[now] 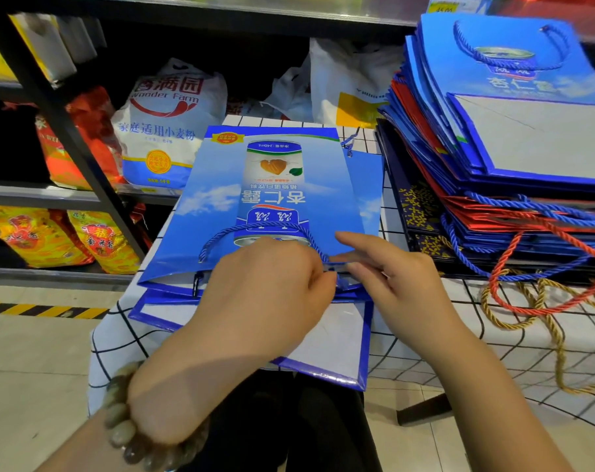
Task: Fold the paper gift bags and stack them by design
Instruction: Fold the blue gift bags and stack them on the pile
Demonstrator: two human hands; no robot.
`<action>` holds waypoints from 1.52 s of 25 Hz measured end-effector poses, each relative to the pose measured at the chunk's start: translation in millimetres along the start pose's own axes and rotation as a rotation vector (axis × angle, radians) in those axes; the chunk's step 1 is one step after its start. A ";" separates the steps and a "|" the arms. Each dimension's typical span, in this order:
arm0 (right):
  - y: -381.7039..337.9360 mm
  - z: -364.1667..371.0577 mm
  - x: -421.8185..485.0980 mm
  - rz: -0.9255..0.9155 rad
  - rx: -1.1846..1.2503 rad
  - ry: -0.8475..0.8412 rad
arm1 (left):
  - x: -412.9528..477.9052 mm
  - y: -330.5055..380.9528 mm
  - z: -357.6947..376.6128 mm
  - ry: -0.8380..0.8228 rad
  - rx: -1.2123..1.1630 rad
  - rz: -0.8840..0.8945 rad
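**Blue almond-drink bag held at its mouth, centre of the frame**

A blue gift bag (275,199) lies flat on the table (493,338), which is covered with a white cloth with a black grid. The bag's open mouth points toward the lower edge of the frame. Its print reads upside down from here: a drink can, the large characters 杏仁露, and "240ml" near the can's far end. The brand script just above the blue rope handle (255,229) is too stylised to read.

The left hand (265,294), with a bead bracelet (125,420) at the wrist, has its fingers curled onto the bag's mouth edge. The right hand (398,284) pinches the same edge just beside it, with the index finger stretched out over the paper. The two hands hide exactly how the rim is folded between them.

A second blue-bordered panel shows under the hands; whether it belongs to the same bag cannot be told.

At the right of the frame sits a stack of folded bags (459,158), blue on top and red and dark patterned ones below. It is cut off by the frame edge, and blue, red and gold cords spill from it.

On the shelf at upper left, a flour sack (166,124) reads "Wonder Farm" and 家庭适用小麦粉.
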State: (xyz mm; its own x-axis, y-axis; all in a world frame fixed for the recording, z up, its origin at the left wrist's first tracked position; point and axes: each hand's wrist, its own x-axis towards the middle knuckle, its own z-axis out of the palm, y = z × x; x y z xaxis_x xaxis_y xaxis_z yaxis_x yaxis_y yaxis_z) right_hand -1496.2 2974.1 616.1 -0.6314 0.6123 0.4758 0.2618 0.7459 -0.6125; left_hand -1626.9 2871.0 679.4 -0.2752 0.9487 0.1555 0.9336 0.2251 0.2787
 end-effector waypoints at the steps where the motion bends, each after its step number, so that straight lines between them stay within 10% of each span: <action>1: -0.1 0.7 -1.0 0.014 0.033 -0.002 | 2.4 -3.0 -3.0 0.028 -0.048 -0.018; 11: -2.8 2.1 -4.5 -0.077 -0.045 0.162 | 50.8 -7.9 23.6 -0.215 -0.233 -0.039; 16: -3.1 -1.6 -5.2 -0.097 -0.134 0.094 | 59.0 -30.2 17.9 0.043 -0.101 -0.212; 24: -18.5 -17.4 12.4 0.156 0.207 0.171 | 18.2 -63.5 -42.3 -0.331 -0.404 0.092; 29: -34.7 -34.8 40.9 0.242 0.293 0.287 | -3.0 -53.4 -37.7 0.223 0.354 0.382; 34: -49.9 -53.9 62.7 0.037 0.736 0.388 | 17.5 -54.9 -83.6 0.519 0.343 0.306; 38: -55.9 -58.4 86.5 -0.024 0.574 0.307 | 34.1 -50.5 -139.5 0.706 0.165 0.376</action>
State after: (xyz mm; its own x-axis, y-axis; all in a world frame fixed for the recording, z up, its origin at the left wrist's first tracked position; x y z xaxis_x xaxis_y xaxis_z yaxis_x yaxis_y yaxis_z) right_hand -1522.8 3000.7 728.4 -0.3725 0.7080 0.6000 -0.2350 0.5535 -0.7990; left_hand -1715.4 2861.0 802.9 0.0346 0.6164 0.7867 0.9990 0.0016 -0.0452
